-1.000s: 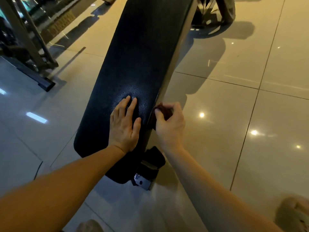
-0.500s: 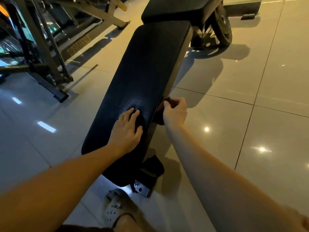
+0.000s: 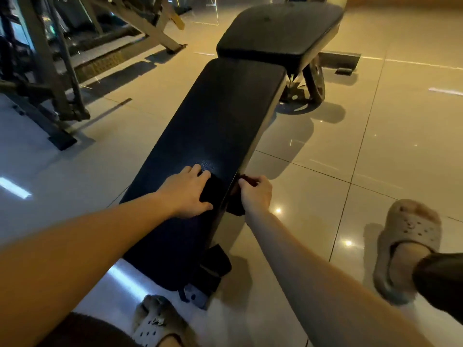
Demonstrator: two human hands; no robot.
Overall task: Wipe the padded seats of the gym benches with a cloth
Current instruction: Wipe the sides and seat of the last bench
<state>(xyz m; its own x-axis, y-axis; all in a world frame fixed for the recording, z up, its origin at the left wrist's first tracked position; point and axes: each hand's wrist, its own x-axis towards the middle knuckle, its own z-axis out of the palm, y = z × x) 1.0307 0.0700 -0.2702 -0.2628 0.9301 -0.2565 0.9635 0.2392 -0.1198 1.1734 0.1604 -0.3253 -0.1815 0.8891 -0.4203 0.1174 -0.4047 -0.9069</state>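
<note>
A long black padded bench (image 3: 215,121) runs away from me across the floor, with a shorter padded seat section (image 3: 278,33) at its far end. My left hand (image 3: 188,194) lies palm down on the near part of the pad, fingers spread. My right hand (image 3: 255,194) is closed around a dark reddish cloth (image 3: 235,204) pressed against the bench's right side edge. Most of the cloth is hidden by that hand and the shadow.
A metal rack frame (image 3: 50,83) stands on the floor to the left. The bench's wheel (image 3: 317,81) and a base plate (image 3: 338,60) sit at the far right. My slippered feet (image 3: 411,244) are on the glossy tiles beside and below the bench.
The view has tilted up and back, showing the bench's far seat section and my feet. My right hand with the cloth has slid slightly along the bench's side edge; my left hand stays flat.
</note>
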